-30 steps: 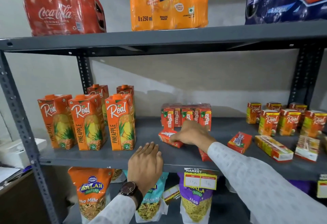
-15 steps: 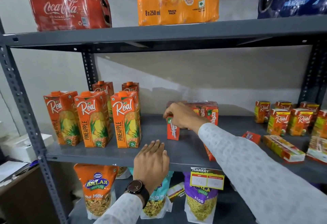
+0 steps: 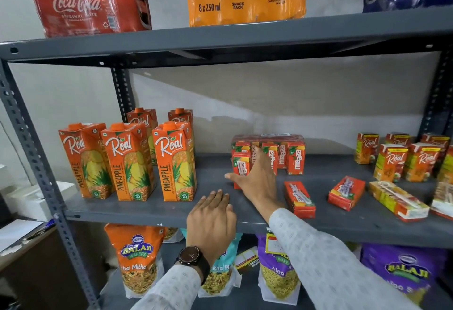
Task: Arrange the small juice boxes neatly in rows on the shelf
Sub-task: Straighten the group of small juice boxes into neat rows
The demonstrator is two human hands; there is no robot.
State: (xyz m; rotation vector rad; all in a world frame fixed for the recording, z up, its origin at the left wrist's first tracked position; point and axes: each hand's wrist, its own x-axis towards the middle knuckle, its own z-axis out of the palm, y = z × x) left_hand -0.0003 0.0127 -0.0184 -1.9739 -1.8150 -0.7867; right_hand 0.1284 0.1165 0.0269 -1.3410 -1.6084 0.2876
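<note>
My left hand [image 3: 211,221] is nearest to me. It lies flat and open on the front edge of the grey shelf [image 3: 147,211], holding nothing. It has stayed in the same spot since a second ago.

A little farther in, my right hand [image 3: 255,180] reaches across. Its fingers are spread and loose, and it grips nothing. It rests just beside a small Maaza box [image 3: 239,162] that stands up in front of the Maaza row [image 3: 282,155]. I cannot tell if my fingers touch that box or only cover part of it.

A second ago this box lay flat under my right hand. Half a second ago I held it up off the shelf. Now it stands on its own and my hand has let go.

To the right of my right hand, near the front, one more small Maaza box [image 3: 299,199] lies flat on its side. Its long side runs from near to far. I think this is the next one to stand up. My right hand is much closer to it than my left hand, so it needs only a short move to the right and toward me.

Farther right lies another flat red box [image 3: 346,193], tilted a bit. Past it lie two flat Real boxes [image 3: 398,199].

At the far right, small Real boxes [image 3: 392,162] already stand in rows.
</note>
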